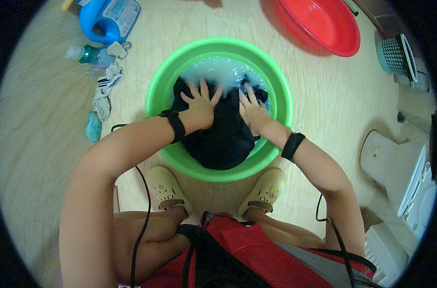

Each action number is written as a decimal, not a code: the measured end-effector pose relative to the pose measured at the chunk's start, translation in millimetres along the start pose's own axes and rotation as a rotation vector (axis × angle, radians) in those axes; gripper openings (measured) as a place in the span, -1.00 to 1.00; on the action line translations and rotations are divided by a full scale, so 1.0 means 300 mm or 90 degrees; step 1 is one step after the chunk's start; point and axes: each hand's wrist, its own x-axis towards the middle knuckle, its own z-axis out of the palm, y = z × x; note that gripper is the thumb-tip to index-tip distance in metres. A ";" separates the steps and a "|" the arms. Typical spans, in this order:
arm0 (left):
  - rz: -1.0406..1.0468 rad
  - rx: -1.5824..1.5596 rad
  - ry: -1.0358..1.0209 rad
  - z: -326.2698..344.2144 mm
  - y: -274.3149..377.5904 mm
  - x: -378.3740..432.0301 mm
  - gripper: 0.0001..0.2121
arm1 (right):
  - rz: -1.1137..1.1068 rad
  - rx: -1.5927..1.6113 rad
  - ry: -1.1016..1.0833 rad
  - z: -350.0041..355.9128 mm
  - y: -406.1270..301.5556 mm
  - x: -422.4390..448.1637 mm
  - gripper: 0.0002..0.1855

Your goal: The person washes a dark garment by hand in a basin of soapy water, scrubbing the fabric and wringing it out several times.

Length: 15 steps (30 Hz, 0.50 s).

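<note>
A round green plastic basin (219,175) stands on the floor before my feet, with cloudy, sudsy water (222,68) showing at its far side. Black wet cloth (220,144) fills most of the basin and bulges up toward me. My left hand (200,108) lies palm down on the cloth with its fingers spread, the tips at the water's edge. On the cloth's right side rests my right hand (253,111), fingers pointing away from me and slightly apart, a ring on one of them. Neither hand is closed around the fabric.
At the left lie a blue detergent jug (110,18), a teal bottle (90,54), crumpled white-grey cloth (105,97) and a turquoise item (93,127). A red basin (319,25) stands far right, near a perforated basket (393,55) and a toilet (402,172). Black cables (144,201) hang by both arms.
</note>
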 end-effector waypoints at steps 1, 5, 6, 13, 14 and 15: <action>-0.016 0.012 0.010 0.013 0.008 0.021 0.21 | 0.006 -0.010 0.024 0.010 0.007 0.012 0.09; -0.024 0.064 0.092 0.048 0.011 0.065 0.10 | -0.049 0.172 0.093 0.012 0.069 0.040 -0.06; -0.012 0.090 0.122 0.045 -0.002 0.069 0.09 | -0.087 0.197 0.134 -0.007 0.095 0.046 -0.14; 0.182 0.018 0.095 -0.126 -0.205 0.094 0.03 | -0.219 0.521 -0.009 -0.193 0.268 -0.031 0.13; 0.156 -0.011 0.091 -0.143 -0.217 0.094 -0.02 | -0.221 0.519 0.030 -0.197 0.251 -0.040 0.15; 0.149 -0.050 0.060 -0.156 -0.233 0.088 -0.08 | -0.187 0.526 0.022 -0.194 0.222 -0.046 0.14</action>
